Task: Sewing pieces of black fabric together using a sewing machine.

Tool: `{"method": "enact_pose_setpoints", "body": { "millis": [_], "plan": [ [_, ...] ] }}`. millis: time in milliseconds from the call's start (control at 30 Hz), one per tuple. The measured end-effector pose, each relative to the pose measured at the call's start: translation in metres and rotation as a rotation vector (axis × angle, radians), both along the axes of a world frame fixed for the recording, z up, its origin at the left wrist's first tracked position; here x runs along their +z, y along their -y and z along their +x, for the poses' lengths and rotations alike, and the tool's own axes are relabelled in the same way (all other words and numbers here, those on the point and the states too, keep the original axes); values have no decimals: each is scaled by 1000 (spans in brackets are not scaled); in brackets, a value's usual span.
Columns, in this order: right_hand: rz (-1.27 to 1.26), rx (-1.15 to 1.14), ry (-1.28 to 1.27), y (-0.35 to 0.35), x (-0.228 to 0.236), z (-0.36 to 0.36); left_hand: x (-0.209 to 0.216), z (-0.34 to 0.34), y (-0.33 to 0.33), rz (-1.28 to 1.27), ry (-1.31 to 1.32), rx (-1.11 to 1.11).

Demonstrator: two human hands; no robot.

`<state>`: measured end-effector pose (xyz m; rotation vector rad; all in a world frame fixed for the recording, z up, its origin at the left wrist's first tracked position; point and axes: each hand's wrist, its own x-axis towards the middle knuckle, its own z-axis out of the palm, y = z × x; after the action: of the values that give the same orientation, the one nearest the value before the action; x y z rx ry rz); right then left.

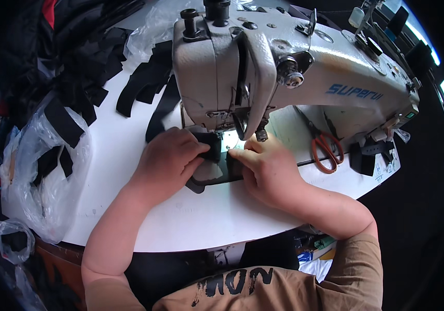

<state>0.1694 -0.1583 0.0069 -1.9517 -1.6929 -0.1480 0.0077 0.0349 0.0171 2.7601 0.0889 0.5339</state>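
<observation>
A white sewing machine [222,67] stands over the table, its lamp lighting the needle area. My left hand [167,158] is closed on a black fabric strip [212,146], pinching it just left of the needle area. Close to the lit plate, my right hand [273,173] has its fingers curled, with the index fingertip at the edge of a dark fabric piece [233,167]. Its other fingers are partly hidden behind the hand. More dark fabric [165,111] trails behind my left hand.
Orange-handled scissors [327,153] lie right of my right hand. Several black strips [147,80] are spread at the back left. A clear plastic bag [56,192] with black pieces sits at the left edge. Another black piece [362,158] lies at the right.
</observation>
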Motion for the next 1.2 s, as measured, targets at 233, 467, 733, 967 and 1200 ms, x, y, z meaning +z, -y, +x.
{"method": "enact_pose_setpoints", "body": {
  "millis": [233,467,733,967,1200],
  "plan": [
    [51,20,14,3,0,-4,-3,2,5,-4,72,-25],
    [-17,71,71,4,-2,-7,-5,4,5,6,124,-38],
    [-81,21,100,-1,0,-6,-8,3,2,35,35,-21],
    [-80,31,76,-3,0,-3,-6,2,1,67,-13,-2],
    [-59,30,51,-4,1,-5,-5,2,-1,71,-43,-4]
  ]
}}
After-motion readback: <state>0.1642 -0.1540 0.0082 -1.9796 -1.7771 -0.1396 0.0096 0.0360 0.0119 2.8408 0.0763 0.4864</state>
